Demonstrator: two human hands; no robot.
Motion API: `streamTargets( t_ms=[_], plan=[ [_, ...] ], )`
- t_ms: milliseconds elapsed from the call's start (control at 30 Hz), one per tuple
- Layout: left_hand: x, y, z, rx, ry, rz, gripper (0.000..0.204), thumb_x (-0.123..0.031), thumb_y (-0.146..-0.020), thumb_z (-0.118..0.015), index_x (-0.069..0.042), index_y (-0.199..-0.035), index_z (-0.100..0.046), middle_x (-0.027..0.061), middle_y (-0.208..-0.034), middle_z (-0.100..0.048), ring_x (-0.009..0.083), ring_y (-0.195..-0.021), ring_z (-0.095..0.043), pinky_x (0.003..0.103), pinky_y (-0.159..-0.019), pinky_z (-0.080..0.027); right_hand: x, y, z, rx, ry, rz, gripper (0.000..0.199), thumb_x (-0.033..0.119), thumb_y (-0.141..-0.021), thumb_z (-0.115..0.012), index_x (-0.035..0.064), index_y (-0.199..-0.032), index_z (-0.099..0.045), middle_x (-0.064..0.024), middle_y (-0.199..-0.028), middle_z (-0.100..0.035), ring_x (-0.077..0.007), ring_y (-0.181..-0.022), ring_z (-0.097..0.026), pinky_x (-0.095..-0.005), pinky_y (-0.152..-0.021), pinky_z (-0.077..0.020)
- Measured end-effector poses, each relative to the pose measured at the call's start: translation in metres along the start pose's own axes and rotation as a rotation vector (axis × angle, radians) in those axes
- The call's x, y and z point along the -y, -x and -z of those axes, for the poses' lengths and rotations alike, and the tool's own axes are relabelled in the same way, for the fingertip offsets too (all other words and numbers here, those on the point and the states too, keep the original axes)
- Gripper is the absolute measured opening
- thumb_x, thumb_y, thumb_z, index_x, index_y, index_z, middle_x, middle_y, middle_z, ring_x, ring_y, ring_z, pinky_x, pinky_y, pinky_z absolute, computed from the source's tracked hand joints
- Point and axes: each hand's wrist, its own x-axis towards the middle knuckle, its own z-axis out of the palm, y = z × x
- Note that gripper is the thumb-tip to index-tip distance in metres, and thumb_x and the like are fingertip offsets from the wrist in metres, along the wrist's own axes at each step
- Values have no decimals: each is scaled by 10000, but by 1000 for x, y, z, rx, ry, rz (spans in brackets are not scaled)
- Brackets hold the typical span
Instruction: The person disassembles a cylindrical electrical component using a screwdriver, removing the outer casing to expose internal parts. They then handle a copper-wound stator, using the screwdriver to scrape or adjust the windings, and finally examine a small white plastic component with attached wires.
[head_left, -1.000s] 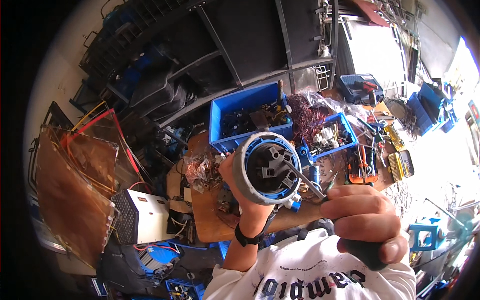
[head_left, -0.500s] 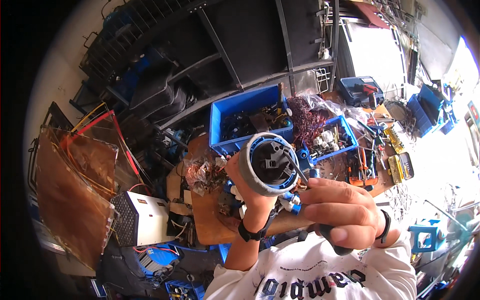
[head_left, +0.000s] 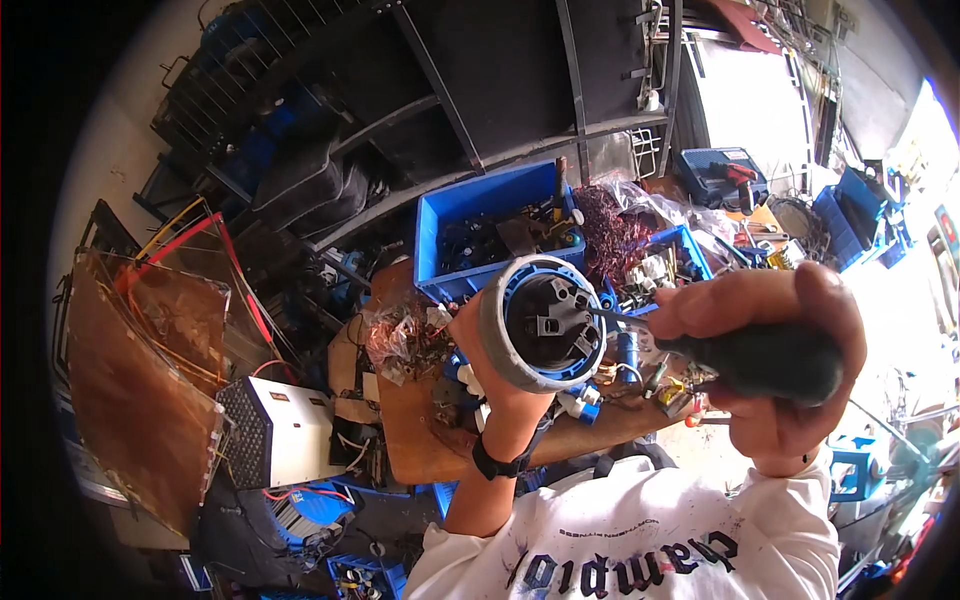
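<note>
My left hand [head_left: 490, 375] grips a round grey and blue plug housing [head_left: 540, 322], its open end turned toward me so the dark inside with metal contacts shows. My right hand [head_left: 765, 370] is closed around the dark handle of a screwdriver [head_left: 760, 362]. Its thin shaft reaches left, and the tip sits inside the housing. A black band is on my left wrist. Both hands are raised over a cluttered wooden bench [head_left: 420, 440].
A large blue bin [head_left: 480, 215] of parts stands behind the housing, with a smaller blue bin [head_left: 690, 250] and tangled reddish wire beside it. A white box [head_left: 280, 435] and a copper-coloured sheet [head_left: 140, 390] lie at left. Dark shelving rises behind. More blue crates at right.
The right hand has moved right and up, turning so the screwdriver handle shows. The housing has stayed in the left hand, shifted slightly, with the tip still inside it.
</note>
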Motion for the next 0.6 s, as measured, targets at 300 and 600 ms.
streamTargets(
  t_ms=[300, 600],
  plan=[
    [7, 6, -1, -11, 60, 7, 788, -143, -586, -869, -7, -1271, -503, 127, -1242, -502, 302, -1111, -426, 414, -947, -338, 1, 2, 3, 47, -46, 9, 647, 75, -871, -648, 126, -1419, -308, -214, -1026, -599, -358, -872, -658, -544, -853, -530],
    [9, 17, -3, -8, 136, 91, 777, -140, -600, -847, -3, -1279, -496, 127, -1226, -504, 310, -1090, -416, 418, -926, -345, 2, 6, -10, 101, 49, 153, 612, 49, -822, -689, 99, -1349, -383, -218, -996, -621, -388, -870, -659, -563, -811, -540]
  ],
)
